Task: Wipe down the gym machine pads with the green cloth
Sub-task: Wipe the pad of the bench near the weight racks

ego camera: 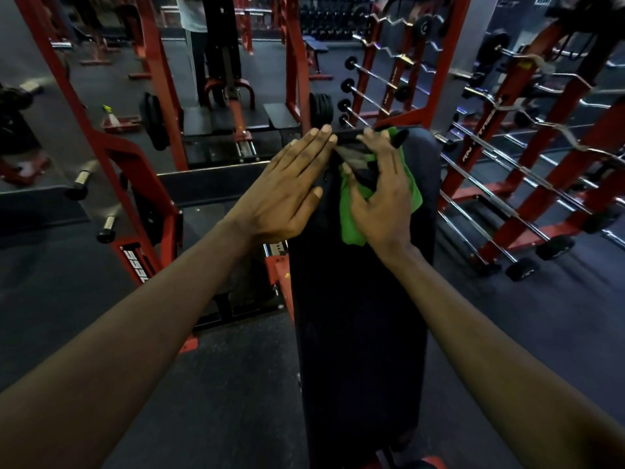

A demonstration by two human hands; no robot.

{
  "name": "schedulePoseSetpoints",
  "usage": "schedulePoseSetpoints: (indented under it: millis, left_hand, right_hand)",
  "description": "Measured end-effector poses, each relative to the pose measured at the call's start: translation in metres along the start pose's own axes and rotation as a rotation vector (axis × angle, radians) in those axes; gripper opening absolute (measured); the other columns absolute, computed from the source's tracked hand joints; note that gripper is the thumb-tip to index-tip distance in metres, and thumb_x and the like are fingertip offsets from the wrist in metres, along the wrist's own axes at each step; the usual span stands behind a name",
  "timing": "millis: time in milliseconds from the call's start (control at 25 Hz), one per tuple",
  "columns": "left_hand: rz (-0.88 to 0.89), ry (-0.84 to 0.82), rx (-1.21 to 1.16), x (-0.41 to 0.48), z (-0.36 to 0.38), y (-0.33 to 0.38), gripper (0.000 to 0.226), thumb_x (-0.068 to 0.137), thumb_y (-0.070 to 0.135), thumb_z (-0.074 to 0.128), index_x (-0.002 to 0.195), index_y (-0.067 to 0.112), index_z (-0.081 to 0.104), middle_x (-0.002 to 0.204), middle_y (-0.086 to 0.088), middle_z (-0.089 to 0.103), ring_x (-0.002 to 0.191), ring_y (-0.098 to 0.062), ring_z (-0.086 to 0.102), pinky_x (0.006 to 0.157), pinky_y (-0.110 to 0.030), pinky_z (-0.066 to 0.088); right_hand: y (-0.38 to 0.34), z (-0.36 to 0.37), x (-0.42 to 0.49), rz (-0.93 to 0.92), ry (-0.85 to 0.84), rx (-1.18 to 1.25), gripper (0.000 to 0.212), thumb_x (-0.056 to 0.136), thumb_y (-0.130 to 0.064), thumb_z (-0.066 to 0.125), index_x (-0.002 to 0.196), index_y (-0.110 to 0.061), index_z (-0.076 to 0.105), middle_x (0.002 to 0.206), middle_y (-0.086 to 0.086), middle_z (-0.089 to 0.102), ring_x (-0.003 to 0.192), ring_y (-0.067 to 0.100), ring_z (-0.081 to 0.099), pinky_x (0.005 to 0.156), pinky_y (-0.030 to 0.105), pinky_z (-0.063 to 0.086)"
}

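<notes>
Condition at inspection: the long black pad (358, 333) runs away from the viewer. Both hands work at its far end.

Left hand (287, 191): flat, fingers straight and together, holding nothing. It rests against the pad's upper left edge.

Right hand (382, 198): fingers spread and bent over the green cloth (351, 225), which it grips and presses onto the upper part of the pad. The cloth is bunched. One fold trails below the palm and another shows to the right of the hand.

A pale, scuffed-looking patch (351, 157) lies between the two hands. Whether it is wear or residue cannot be told.

Findings, as judgement:
- The bunched cloth presents only a small face to the pad, so a stroke may leave unwiped strips along the edges.
- If the pale patch is torn covering, the cloth may snag on it.
- The near length of the pad looks untouched by either hand and is likely still to be wiped.
- The barbell rack (507, 184) stands near on the right, so a wide sweep could bring the right elbow close to the bar ends.
</notes>
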State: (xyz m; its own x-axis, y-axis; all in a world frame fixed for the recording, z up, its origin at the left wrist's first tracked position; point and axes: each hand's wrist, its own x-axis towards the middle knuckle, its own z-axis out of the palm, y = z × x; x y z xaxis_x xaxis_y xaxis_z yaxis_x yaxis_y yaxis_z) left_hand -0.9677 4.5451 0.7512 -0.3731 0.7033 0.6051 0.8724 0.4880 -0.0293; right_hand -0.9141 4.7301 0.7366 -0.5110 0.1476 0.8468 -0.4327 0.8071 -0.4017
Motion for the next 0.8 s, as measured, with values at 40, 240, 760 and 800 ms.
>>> schedulePoseSetpoints:
  millis: [40,240,760,800]
  left_hand:
    - [0.007,-0.014,-0.06,-0.001,-0.002,-0.001,0.069,0.098,0.023,0.038,0.158,-0.001,0.015,0.167,-0.018,0.01,0.156,-0.025,0.004,0.127,-0.041,0.006]
    - [0.028,-0.022,-0.075,-0.003,-0.001,-0.004,0.078,0.09,0.026,0.04,0.157,-0.005,0.015,0.165,-0.022,0.011,0.155,-0.029,0.005,0.127,-0.044,0.007]
    - [0.28,-0.042,0.01,0.018,-0.007,-0.06,0.06,0.106,0.036,0.029,0.16,0.01,0.018,0.167,-0.011,0.014,0.155,-0.022,0.011,0.125,-0.043,0.014]
    - [0.254,-0.02,-0.044,0.017,-0.003,-0.058,0.063,0.106,0.034,0.033,0.159,0.005,0.017,0.167,-0.014,0.013,0.155,-0.023,0.012,0.125,-0.043,0.015]
  right_hand:
    - [-0.006,0.005,0.005,0.042,0.069,-0.007,0.044,0.093,-0.019,0.066,0.132,-0.002,0.056,0.134,0.009,0.059,0.131,0.022,0.052,0.11,0.041,0.043]
    - [-0.028,0.025,-0.006,0.135,0.133,-0.036,0.048,0.093,-0.019,0.064,0.136,-0.002,0.053,0.137,0.009,0.057,0.133,0.007,0.042,0.115,0.026,0.033]
    - [-0.022,0.013,-0.05,0.095,-0.032,-0.065,0.045,0.093,-0.016,0.067,0.133,-0.001,0.053,0.145,0.014,0.048,0.142,0.026,0.04,0.118,0.04,0.034]
    - [-0.027,0.017,-0.036,0.118,0.032,-0.05,0.043,0.094,-0.017,0.066,0.132,-0.002,0.053,0.143,0.016,0.049,0.139,0.025,0.043,0.116,0.034,0.035]
